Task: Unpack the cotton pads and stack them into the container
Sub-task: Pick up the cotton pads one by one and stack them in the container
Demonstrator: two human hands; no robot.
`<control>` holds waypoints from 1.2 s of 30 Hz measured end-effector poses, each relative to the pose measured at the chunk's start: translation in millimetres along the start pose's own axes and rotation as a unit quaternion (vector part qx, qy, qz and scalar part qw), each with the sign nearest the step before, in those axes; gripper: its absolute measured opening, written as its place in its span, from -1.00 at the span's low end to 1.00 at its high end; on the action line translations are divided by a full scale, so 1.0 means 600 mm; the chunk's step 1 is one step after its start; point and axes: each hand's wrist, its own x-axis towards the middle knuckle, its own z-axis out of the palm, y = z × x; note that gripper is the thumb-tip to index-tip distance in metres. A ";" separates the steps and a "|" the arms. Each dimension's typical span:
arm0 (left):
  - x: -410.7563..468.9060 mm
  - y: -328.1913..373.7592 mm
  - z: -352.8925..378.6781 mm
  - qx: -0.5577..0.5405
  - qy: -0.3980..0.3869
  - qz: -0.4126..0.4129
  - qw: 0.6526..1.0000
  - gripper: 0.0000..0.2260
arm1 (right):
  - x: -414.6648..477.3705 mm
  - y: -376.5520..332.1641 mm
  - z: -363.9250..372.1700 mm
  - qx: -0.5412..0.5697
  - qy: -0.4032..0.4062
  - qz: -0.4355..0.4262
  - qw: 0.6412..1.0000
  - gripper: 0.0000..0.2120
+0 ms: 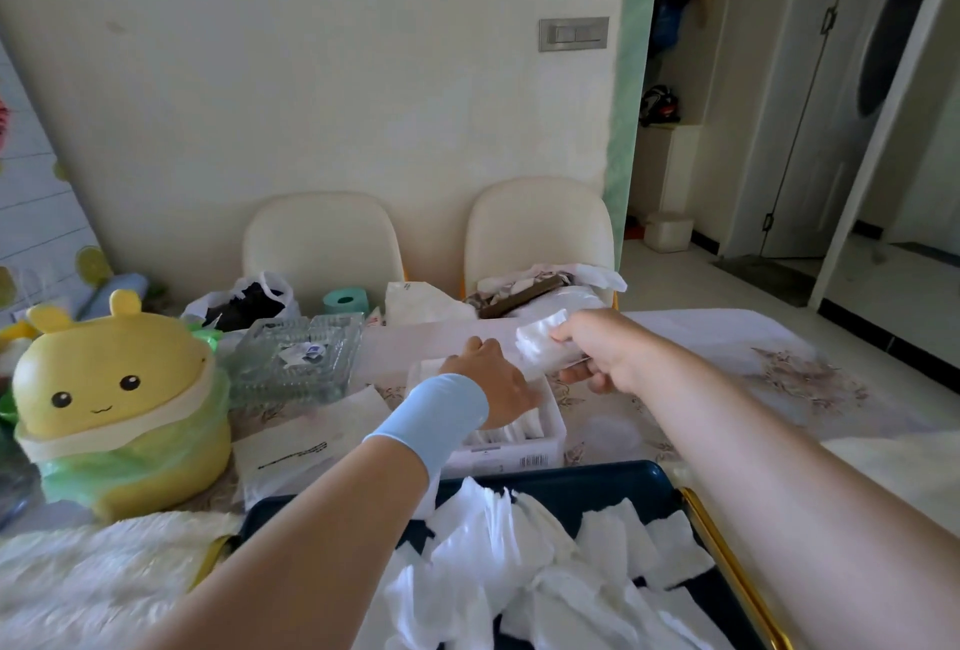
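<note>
While the right hand (602, 355) grips a wad of cotton pads (540, 337) just beyond the container (555, 435), the left hand (496, 389), fingers straight, rests over it. That hand covers most of the contents.

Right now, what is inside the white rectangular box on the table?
White cotton pads show at the near end of the white rectangular box. The left hand covers the rest of its inside.

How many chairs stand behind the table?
2. One cream chair is behind the table, towards the left; the second chair is to its right, near the doorway. More may lie outside the view.
</note>
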 end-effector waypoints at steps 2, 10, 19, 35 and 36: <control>0.000 -0.003 -0.002 0.013 0.026 0.000 1.000 -0.51 | 0.005 0.009 0.006 -0.035 0.005 0.001 0.999 -0.96; 0.012 -0.005 0.003 0.032 0.052 0.002 0.998 -0.63 | 0.021 0.029 0.022 -0.186 0.042 -0.078 0.979 -0.73; 0.030 -0.030 0.013 0.050 0.057 -0.035 0.996 -0.63 | 0.016 0.018 0.078 -0.464 0.139 -0.095 0.870 -0.77; 0.018 -0.070 0.018 -0.052 0.085 0.040 0.994 -0.44 | 0.039 0.004 0.108 -0.477 0.094 -0.091 0.869 -0.54; 0.014 -0.078 0.017 -0.063 0.093 0.041 0.993 -0.42 | 0.036 0.007 0.098 -0.444 0.090 -0.117 0.884 -0.56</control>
